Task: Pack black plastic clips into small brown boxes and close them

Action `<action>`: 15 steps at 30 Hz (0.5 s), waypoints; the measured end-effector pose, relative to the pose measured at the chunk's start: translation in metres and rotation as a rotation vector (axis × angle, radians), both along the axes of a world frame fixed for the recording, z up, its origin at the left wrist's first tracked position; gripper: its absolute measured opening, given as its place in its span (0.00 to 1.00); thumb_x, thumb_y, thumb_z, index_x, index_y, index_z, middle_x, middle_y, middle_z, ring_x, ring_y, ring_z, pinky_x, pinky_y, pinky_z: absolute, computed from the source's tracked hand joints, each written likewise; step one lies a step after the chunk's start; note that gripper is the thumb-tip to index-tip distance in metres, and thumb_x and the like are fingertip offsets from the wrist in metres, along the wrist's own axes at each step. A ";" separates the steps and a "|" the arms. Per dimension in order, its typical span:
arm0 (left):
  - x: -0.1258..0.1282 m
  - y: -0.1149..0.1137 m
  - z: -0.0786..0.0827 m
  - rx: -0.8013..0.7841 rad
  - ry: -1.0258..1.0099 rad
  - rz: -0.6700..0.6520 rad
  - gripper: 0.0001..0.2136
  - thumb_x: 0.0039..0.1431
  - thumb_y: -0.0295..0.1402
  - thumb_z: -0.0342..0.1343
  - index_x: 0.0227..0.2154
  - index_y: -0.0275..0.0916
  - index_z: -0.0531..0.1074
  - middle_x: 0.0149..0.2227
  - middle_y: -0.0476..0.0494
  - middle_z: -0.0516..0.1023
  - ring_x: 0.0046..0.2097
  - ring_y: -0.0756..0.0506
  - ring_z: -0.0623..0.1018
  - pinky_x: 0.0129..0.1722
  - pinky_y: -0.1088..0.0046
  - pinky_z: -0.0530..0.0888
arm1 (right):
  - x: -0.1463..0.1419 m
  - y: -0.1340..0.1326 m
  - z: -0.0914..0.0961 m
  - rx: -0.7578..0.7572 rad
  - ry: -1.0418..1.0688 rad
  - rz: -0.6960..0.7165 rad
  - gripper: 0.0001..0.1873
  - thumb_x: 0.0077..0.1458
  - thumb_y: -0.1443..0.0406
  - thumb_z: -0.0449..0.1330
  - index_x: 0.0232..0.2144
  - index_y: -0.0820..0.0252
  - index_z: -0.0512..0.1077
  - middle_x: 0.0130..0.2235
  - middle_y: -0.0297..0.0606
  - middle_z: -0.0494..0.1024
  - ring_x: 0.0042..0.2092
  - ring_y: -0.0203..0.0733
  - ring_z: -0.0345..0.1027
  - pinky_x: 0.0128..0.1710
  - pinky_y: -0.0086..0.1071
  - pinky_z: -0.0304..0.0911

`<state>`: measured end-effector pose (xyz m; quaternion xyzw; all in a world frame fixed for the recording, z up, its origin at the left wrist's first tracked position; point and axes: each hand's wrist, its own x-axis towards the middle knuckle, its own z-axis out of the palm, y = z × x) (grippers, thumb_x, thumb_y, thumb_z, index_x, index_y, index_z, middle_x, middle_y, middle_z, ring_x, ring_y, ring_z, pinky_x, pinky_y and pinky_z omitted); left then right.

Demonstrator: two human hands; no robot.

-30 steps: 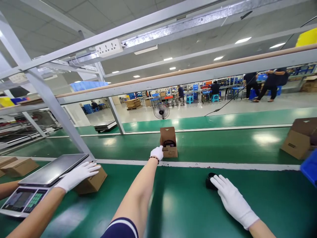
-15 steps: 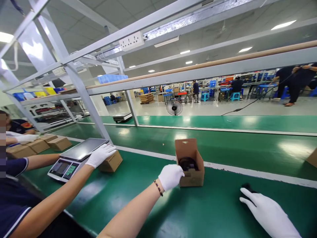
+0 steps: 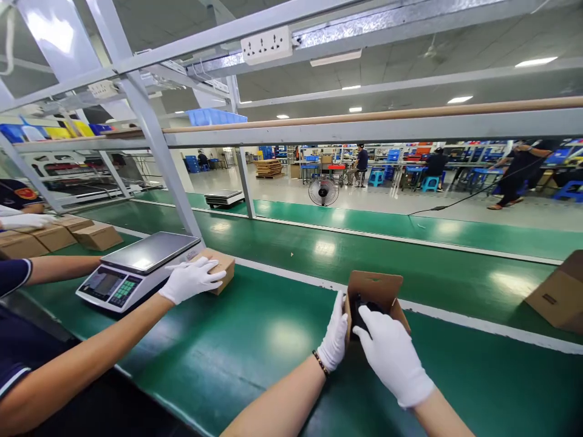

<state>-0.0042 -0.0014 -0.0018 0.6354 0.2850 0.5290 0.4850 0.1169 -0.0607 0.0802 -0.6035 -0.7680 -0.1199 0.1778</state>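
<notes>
An open cardboard box [image 3: 376,285] stands on the green work surface, its back flap raised. My left hand [image 3: 334,335], in a white glove with a beaded bracelet at the wrist, grips the box's left wall, fingers pressed along it. Over the opening, my gloved right hand [image 3: 392,355] reaches in with its fingers on a black item [image 3: 357,314]. The glove hides much of that item, so its kind cannot be made out.
To the left, a co-worker's gloved hand [image 3: 194,280] rests on a closed carton [image 3: 224,267] beside a weighing scale [image 3: 150,252]. Another carton [image 3: 558,297] stands at right. Several cartons [image 3: 98,237] sit far left. A metal frame post [image 3: 159,152] rises behind the scale.
My right hand has come from the right with the black item into the box. My left hand has shifted to the box's left side, and the box is turned. The view has swung slightly.
</notes>
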 end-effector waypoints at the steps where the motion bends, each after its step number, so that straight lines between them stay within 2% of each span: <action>1: -0.001 -0.001 -0.003 0.012 0.018 0.002 0.41 0.60 0.60 0.36 0.67 0.36 0.42 0.69 0.37 0.45 0.69 0.39 0.48 0.68 0.60 0.48 | -0.006 0.006 -0.001 -0.118 -0.030 -0.023 0.13 0.57 0.65 0.53 0.44 0.63 0.71 0.36 0.47 0.77 0.37 0.50 0.72 0.34 0.38 0.64; 2: -0.003 -0.003 -0.005 0.018 0.056 0.014 0.41 0.59 0.60 0.39 0.67 0.36 0.43 0.69 0.37 0.45 0.69 0.38 0.48 0.68 0.59 0.47 | -0.010 0.010 -0.002 -0.201 -0.050 -0.026 0.11 0.57 0.67 0.53 0.39 0.63 0.73 0.33 0.46 0.77 0.35 0.50 0.72 0.33 0.37 0.63; 5: -0.007 -0.008 -0.010 0.037 0.159 0.041 0.41 0.58 0.60 0.43 0.66 0.36 0.45 0.69 0.36 0.44 0.69 0.37 0.46 0.69 0.58 0.43 | -0.019 0.015 -0.003 -0.306 -0.072 0.037 0.09 0.53 0.71 0.52 0.27 0.62 0.72 0.28 0.45 0.76 0.31 0.48 0.72 0.31 0.36 0.62; 7: -0.008 -0.009 -0.011 0.062 0.180 0.030 0.42 0.58 0.60 0.43 0.66 0.36 0.45 0.69 0.36 0.45 0.69 0.37 0.46 0.68 0.57 0.43 | -0.023 0.013 -0.002 -0.354 -0.065 0.049 0.11 0.52 0.72 0.51 0.26 0.63 0.72 0.29 0.45 0.76 0.31 0.48 0.72 0.31 0.36 0.63; 10: -0.007 -0.011 -0.008 0.096 0.190 0.045 0.41 0.59 0.60 0.42 0.66 0.35 0.46 0.68 0.35 0.47 0.69 0.36 0.48 0.68 0.56 0.45 | -0.016 0.006 0.002 -0.381 -0.041 0.035 0.13 0.55 0.71 0.48 0.30 0.63 0.73 0.31 0.44 0.76 0.31 0.46 0.71 0.32 0.37 0.64; 12: -0.007 -0.012 -0.005 0.103 0.194 0.070 0.40 0.60 0.58 0.42 0.66 0.35 0.46 0.68 0.36 0.47 0.68 0.37 0.49 0.68 0.56 0.46 | 0.000 -0.002 0.003 -0.256 0.078 0.108 0.14 0.58 0.67 0.48 0.35 0.61 0.73 0.38 0.44 0.77 0.38 0.47 0.72 0.39 0.40 0.67; 14: -0.006 -0.012 -0.001 0.116 0.152 0.051 0.38 0.62 0.57 0.40 0.66 0.36 0.46 0.68 0.37 0.47 0.68 0.37 0.49 0.69 0.57 0.46 | 0.026 -0.009 0.000 0.010 0.374 0.154 0.15 0.60 0.61 0.50 0.44 0.57 0.72 0.48 0.42 0.74 0.48 0.48 0.69 0.50 0.43 0.64; 15: -0.006 -0.013 0.002 0.118 0.113 0.031 0.36 0.63 0.56 0.37 0.66 0.36 0.46 0.68 0.38 0.47 0.69 0.38 0.49 0.69 0.58 0.47 | 0.039 -0.012 -0.004 0.145 0.554 0.126 0.17 0.61 0.59 0.50 0.48 0.55 0.70 0.52 0.41 0.72 0.52 0.49 0.67 0.54 0.44 0.62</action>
